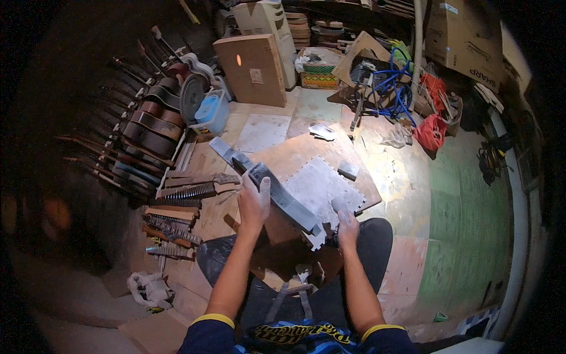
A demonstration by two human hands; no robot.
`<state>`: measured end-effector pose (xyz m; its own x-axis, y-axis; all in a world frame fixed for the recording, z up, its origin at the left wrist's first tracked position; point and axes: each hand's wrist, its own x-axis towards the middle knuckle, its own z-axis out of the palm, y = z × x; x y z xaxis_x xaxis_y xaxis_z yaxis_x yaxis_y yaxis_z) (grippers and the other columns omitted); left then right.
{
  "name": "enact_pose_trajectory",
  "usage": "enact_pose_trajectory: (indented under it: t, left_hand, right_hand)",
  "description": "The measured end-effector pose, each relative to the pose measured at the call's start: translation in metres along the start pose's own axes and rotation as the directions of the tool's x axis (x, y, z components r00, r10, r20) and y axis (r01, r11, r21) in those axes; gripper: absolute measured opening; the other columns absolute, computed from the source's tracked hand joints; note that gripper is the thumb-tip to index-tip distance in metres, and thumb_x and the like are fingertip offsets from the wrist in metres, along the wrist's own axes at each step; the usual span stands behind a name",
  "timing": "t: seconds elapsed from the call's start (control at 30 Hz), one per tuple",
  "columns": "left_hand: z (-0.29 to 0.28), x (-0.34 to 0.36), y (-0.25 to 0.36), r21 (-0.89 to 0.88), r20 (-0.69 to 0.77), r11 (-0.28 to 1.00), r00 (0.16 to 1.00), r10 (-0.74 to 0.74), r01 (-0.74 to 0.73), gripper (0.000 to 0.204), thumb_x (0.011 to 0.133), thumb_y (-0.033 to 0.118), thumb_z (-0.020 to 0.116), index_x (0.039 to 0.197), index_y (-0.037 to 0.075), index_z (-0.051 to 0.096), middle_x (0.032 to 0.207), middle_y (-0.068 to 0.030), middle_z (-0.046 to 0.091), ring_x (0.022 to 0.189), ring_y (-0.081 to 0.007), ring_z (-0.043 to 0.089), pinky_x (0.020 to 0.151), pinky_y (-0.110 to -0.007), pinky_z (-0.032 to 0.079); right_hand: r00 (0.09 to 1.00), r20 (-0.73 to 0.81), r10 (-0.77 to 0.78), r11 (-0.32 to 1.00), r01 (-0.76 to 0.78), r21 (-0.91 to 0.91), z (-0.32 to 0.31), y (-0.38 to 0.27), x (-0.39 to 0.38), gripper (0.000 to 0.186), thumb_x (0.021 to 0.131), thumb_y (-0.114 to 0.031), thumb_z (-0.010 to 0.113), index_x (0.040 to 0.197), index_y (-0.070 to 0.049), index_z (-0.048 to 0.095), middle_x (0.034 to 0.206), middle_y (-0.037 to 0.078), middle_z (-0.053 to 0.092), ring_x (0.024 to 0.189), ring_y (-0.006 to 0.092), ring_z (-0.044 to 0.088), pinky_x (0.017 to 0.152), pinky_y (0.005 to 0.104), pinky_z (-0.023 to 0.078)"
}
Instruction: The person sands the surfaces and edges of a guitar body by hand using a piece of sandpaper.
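My left hand [255,202] is wrapped around a long grey, dusty workpiece [289,206] with a narrower upper end, held slanting over a dusty interlocking foam mat [324,177]. My right hand [348,229], near the workpiece's lower end, grips a small grey pad [339,206]. The mat lies on a brown board [368,192] between my bent legs. A small grey block [348,170] sits on the board's right part, and a crumpled white item [321,132] lies at its far edge.
Guitars [150,130] line the left, with several fretted necks [177,224] on the floor. Behind are a plastic tub [209,112], a cardboard slab [247,76], coiled blue hose [392,94] and red bags [430,130]. A white sack [147,289] lies lower left.
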<state>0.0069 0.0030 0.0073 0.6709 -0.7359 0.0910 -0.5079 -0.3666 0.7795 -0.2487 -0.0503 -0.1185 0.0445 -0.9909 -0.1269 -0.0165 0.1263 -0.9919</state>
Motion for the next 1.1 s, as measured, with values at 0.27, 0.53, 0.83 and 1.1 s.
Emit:
enact_pose_trajectory:
  t: [0.27, 0.53, 0.83, 1.1]
  left_hand:
    - [0.006, -0.012, -0.009, 0.15, -0.01, 0.945, 0.956, 0.295, -0.29, 0.132, 0.059, 0.043, 0.093, 0.15, -0.01, 0.012, 0.143, -0.0356, 0.04, 0.134, -0.0455, 0.044, 0.113, -0.047, 0.035]
    - [0.001, -0.014, 0.02, 0.207, -0.099, 0.964, 0.976, 0.192, -0.168, 0.101, 0.068, 0.044, 0.088, 0.134, -0.013, 0.039, 0.125, -0.0336, 0.056, 0.119, -0.0476, 0.053, 0.106, -0.049, 0.04]
    - [-0.031, -0.024, 0.035, 0.432, -0.048, 0.872, 0.959, 0.279, -0.231, 0.083, 0.065, 0.049, 0.089, 0.118, -0.006, 0.059, 0.096, -0.0229, 0.071, 0.09, -0.0425, 0.067, 0.085, -0.047, 0.051]
    - [-0.047, -0.031, 0.058, 0.448, 0.134, 0.767, 0.883, 0.45, -0.459, 0.077, 0.06, 0.051, 0.091, 0.11, 0.0, 0.065, 0.092, -0.0145, 0.072, 0.084, -0.0353, 0.07, 0.077, -0.043, 0.054]
  right_hand:
    - [0.992, -0.006, -0.129, 0.979, 0.127, -0.159, -0.003, 0.016, 0.005, 0.032, 0.098, -0.025, 0.062, 0.109, 0.005, 0.068, 0.088, 0.005, 0.067, 0.076, 0.0115, 0.058, 0.063, 0.0288, 0.053]
    - [0.885, 0.368, 0.284, 0.616, -0.463, 0.638, -0.01, -0.007, 0.007, 0.047, 0.084, -0.001, 0.053, 0.131, -0.003, 0.053, 0.097, 0.006, 0.059, 0.069, 0.0142, 0.054, 0.063, 0.0297, 0.05]
    - [0.917, 0.371, 0.143, 0.54, -0.387, 0.747, -0.024, -0.022, 0.012, 0.043, 0.092, -0.008, 0.066, 0.133, -0.006, 0.054, 0.11, 0.005, 0.065, 0.084, 0.0143, 0.064, 0.071, 0.0303, 0.053]
    - [0.915, 0.398, 0.057, 0.319, -0.395, 0.862, -0.041, -0.033, 0.006, 0.039, 0.093, -0.014, 0.068, 0.129, -0.004, 0.058, 0.105, 0.003, 0.067, 0.079, 0.0106, 0.063, 0.067, 0.026, 0.051]
